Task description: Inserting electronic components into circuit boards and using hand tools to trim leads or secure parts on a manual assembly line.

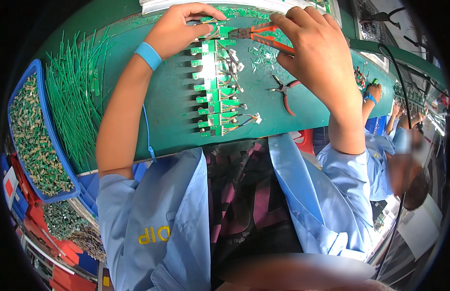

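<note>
A long green circuit board panel (210, 89) lies on the green table, with bundles of thin wires and white connectors along its right side. My left hand (186, 29) grips the panel's far end, thumb and fingers closed on its two sides. In my right hand (309, 41) is a pair of orange-handled cutting pliers (263, 36). Their jaws reach the right edge of the board near my left fingers; whether the jaws are closed cannot be made out. A second pair of pliers with red handles (287, 97) rests on the table below my right hand.
Thin green strips (77, 92) are heaped at the left. Beside them stands a blue bin (53, 145) full of small green boards. Green scraps (263, 60) litter the table around the pliers. A co-worker's hand (374, 91) works farther right, and a black cable (402, 72) hangs there.
</note>
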`<state>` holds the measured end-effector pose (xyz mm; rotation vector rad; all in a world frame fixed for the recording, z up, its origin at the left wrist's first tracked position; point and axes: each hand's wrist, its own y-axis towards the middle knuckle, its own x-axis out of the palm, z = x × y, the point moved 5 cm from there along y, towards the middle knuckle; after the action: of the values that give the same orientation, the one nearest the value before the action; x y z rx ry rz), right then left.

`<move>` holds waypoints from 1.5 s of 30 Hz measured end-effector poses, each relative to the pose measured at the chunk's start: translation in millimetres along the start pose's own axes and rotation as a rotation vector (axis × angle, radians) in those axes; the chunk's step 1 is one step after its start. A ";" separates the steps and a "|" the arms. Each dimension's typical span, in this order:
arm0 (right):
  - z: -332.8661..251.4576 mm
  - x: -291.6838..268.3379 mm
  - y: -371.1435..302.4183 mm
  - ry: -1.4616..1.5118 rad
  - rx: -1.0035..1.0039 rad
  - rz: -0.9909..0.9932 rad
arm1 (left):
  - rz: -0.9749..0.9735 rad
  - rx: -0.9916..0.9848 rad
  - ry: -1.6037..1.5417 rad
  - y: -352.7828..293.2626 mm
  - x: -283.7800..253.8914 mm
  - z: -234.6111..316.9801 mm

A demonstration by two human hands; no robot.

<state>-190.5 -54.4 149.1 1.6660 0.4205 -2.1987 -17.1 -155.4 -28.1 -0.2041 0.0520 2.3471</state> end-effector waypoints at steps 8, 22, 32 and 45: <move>-1.6 3.2 0.3 -0.002 -0.003 -0.028 | 0.066 0.139 0.113 1.8 1.9 10.7; -6.6 0.7 1.6 -0.058 -0.057 0.012 | 0.019 0.019 0.089 0.9 -3.9 13.1; -7.5 2.6 1.7 -0.026 -0.042 0.055 | 0.023 0.325 0.504 -20.6 -1.1 45.2; 3.5 22.9 -2.7 0.133 0.219 -0.299 | 0.082 0.233 1.113 -59.8 65.6 27.7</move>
<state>-200.4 -55.6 128.0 1.9852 0.5079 -2.4274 -24.0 -64.5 -10.1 -1.3624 0.8655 1.9936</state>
